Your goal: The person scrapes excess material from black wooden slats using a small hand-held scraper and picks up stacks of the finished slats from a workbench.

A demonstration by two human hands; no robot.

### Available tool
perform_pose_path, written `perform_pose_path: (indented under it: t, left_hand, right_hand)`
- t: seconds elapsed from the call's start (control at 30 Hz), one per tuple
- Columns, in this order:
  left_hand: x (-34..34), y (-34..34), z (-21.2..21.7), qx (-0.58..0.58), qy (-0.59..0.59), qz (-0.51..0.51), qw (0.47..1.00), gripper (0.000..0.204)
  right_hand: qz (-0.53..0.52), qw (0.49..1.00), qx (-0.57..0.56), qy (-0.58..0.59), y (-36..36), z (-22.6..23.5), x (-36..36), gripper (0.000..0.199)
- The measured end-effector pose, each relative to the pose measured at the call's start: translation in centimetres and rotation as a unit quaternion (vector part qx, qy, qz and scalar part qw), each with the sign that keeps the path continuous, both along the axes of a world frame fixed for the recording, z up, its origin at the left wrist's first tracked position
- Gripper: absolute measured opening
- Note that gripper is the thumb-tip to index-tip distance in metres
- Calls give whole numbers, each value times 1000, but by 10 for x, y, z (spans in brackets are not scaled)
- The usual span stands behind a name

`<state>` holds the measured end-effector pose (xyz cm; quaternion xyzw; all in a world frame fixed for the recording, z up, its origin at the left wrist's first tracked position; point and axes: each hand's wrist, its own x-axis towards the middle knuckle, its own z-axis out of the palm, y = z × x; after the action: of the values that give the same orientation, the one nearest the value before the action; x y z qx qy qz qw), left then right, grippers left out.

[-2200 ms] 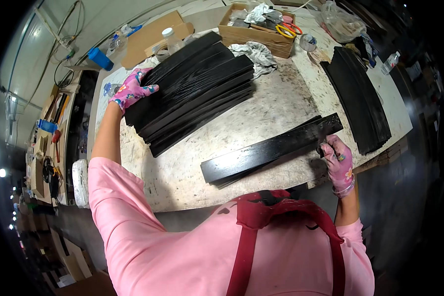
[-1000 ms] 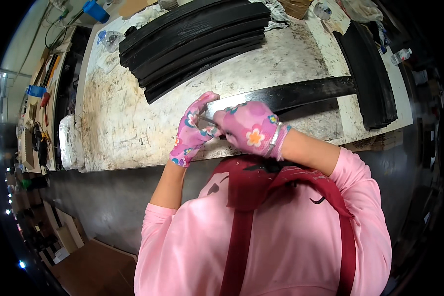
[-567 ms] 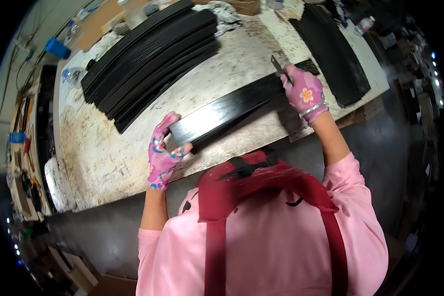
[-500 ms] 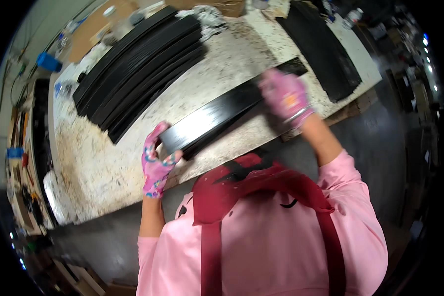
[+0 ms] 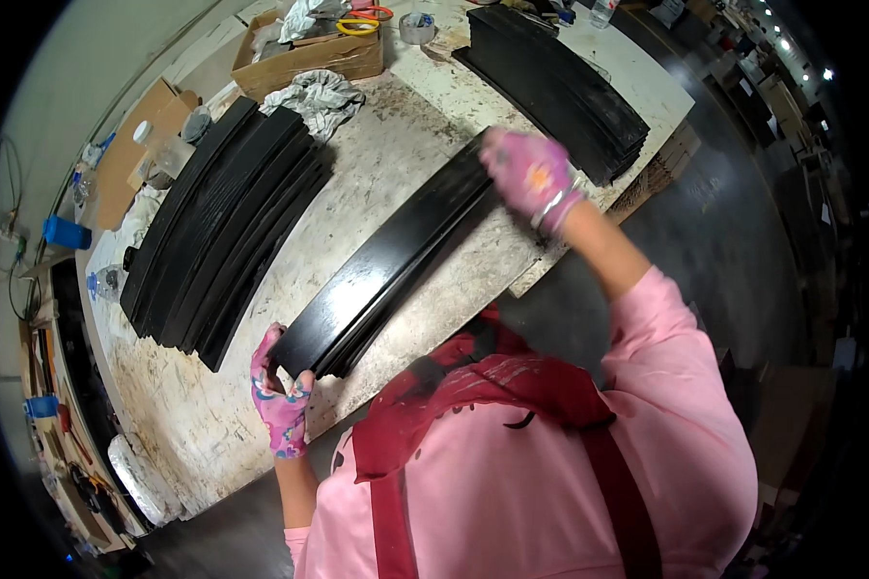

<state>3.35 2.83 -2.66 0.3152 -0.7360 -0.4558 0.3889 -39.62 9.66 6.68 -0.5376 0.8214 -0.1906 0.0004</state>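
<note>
A long glossy black strip (image 5: 362, 265), with more black layers showing beneath its near edge, lies slantwise on the worktable (image 5: 415, 333). My left hand (image 5: 283, 394), in a pink patterned glove, holds the strip's near-left end, thumb on one side and fingers on the other. At its far-right end, my right hand (image 5: 533, 179), also gloved in pink, is closed against the strip. Its fingertips are hidden, so whether anything lies under them I cannot tell.
Piles of similar black strips lie at the left (image 5: 217, 227) and far right (image 5: 560, 92). Behind stand a crumpled cloth (image 5: 317, 101), a cardboard box (image 5: 309, 63) with orange-handled scissors (image 5: 365, 19), a tape roll (image 5: 416, 28) and a plastic bottle (image 5: 162, 147).
The view has turned, bringing the cardboard box into sight. My right hand, blurred partway along the strip before, now covers its far end. My left hand keeps its hold on the near end.
</note>
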Motion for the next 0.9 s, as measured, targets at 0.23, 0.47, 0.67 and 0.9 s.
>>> perform_pose_path:
  t: [0.23, 0.47, 0.67, 0.9]
  left_hand:
    - [-6, 0, 10, 14, 1, 6, 1000, 74]
    - [-21, 9, 48, -31, -52, 35, 998, 72]
    - [-26, -15, 97, -260, -189, -1, 947, 47]
    - [-53, -90, 108, 313, 6, 58, 948, 40]
  right_hand:
    - [-63, 991, 95, 73, -8, 4, -67, 19]
    - [5, 969, -31, -247, -12, -17, -69, 21]
    - [40, 743, -186, -642, -10, -17, -86, 11]
    - [51, 682, -287, -671, -46, 1, -60, 8]
